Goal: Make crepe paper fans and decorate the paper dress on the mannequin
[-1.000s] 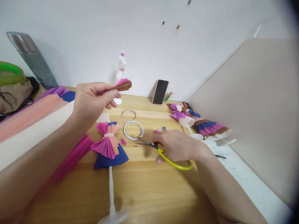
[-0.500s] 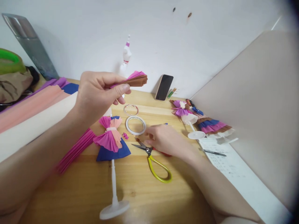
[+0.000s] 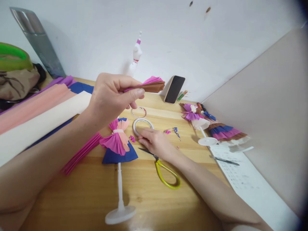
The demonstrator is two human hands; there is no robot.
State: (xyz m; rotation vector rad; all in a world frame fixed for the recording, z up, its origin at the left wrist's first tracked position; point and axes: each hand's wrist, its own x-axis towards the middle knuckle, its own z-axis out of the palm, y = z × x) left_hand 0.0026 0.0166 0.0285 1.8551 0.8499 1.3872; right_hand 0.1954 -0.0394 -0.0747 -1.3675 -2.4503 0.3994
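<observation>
My left hand (image 3: 114,93) is raised above the surface (image 3: 84,199), thumb and fingers clamped on the folded pink-and-brown paper (image 3: 154,86); the pinched end is hidden inside the grip. My right hand (image 3: 156,141) is low, fingers at the near rim of the tape roll (image 3: 143,120); I cannot tell whether they grip it. This hand covers part of the scissors (image 3: 176,186).

phone (image 3: 175,89) near wall (image 3: 216,41) | grey flask (image 3: 38,42) | pen (image 3: 227,161) on written sheet (image 3: 249,181)
</observation>
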